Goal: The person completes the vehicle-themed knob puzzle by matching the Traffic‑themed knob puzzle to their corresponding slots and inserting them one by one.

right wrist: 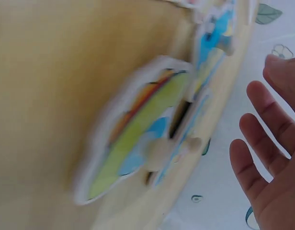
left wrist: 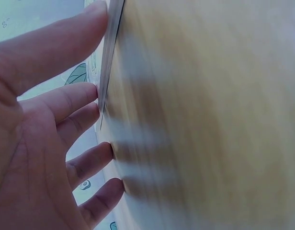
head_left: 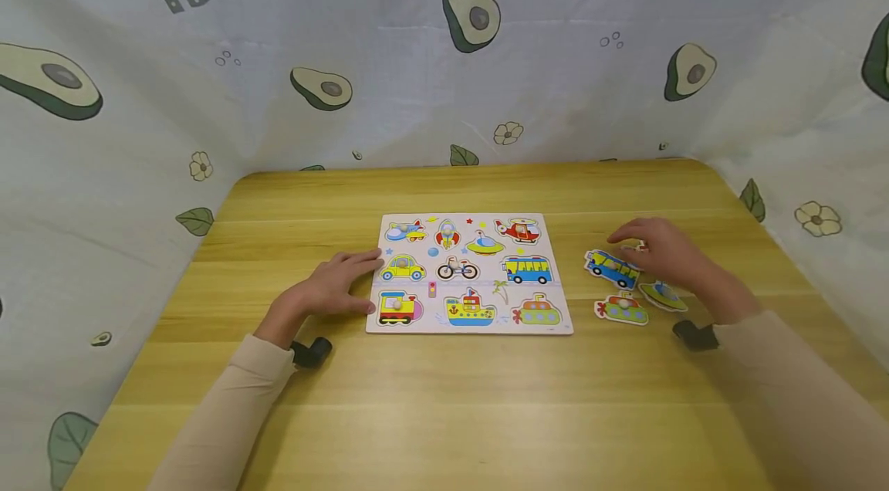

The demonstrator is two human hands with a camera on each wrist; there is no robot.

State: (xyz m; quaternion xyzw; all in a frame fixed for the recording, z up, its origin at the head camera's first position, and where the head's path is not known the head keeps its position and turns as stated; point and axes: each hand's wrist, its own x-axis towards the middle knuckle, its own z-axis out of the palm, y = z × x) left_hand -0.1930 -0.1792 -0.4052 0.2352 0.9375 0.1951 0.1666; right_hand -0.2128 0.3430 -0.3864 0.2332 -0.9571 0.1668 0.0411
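Note:
A wooden peg puzzle board (head_left: 432,323) with vehicle pictures lies flat on the table. My left hand (head_left: 329,286) rests at its left edge, fingers spread, thumb and fingertips against the board's side. Over at the right, my right hand (head_left: 667,250) hovers above loose knobbed pieces, holding nothing. In the right wrist view its fingers are parted and apart from the flying saucer piece (right wrist: 133,129). A blue bus piece (head_left: 611,269) and a green submarine piece (head_left: 621,309) lie near it. One more piece is mostly hidden under the hand.
Knobs show on several board pictures, among them the car (head_left: 403,268) and the train (head_left: 396,307). The wooden table (head_left: 486,406) extends in front of the board. Behind it hangs a pale curtain (head_left: 403,35) printed with avocados.

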